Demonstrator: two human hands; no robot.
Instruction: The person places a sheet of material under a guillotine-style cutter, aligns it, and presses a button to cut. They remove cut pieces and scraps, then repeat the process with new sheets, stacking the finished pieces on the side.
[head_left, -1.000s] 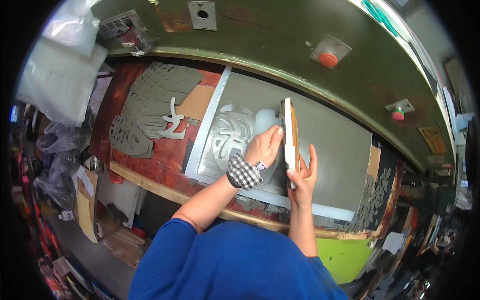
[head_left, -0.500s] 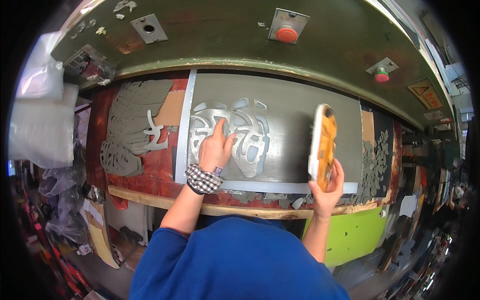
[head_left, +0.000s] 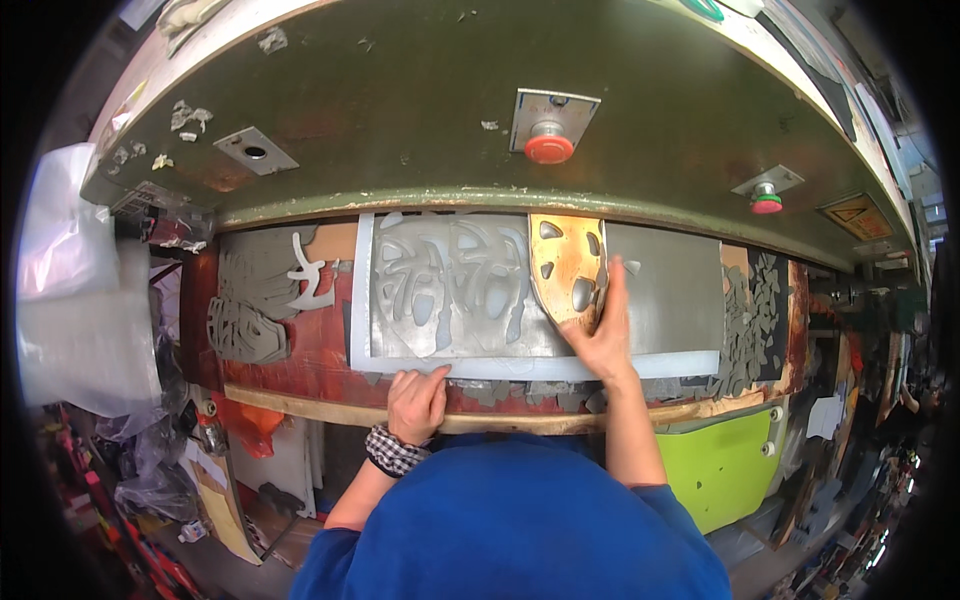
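Observation:
My right hand [head_left: 605, 345] grips a yellow-gold, sole-shaped cutting die [head_left: 566, 265] with several holes by its near end and right edge. The die lies flat on a grey sheet [head_left: 660, 300], to the right of the cut patterns. Those cut outlines [head_left: 440, 285], curved with pale gaps, fill the left part of the sheet. My left hand [head_left: 417, 403], a checked band at its wrist, is curled at the near edge of the pale board [head_left: 500, 368] under the sheet. Whether its fingers hold anything is hidden.
A green machine beam [head_left: 400, 120] with a red button [head_left: 548, 145] and a green-and-red button [head_left: 766, 200] spans the far side. Cut grey pieces [head_left: 250, 325] are stacked at left, under a pale branched piece [head_left: 305, 275]. Grey scraps [head_left: 745, 325] lie at right. A wooden rail [head_left: 520, 424] runs in front.
My right hand has brought the die from upright at the right to flat on the sheet, farther left. My left hand has drawn back from the cut patterns to the near edge.

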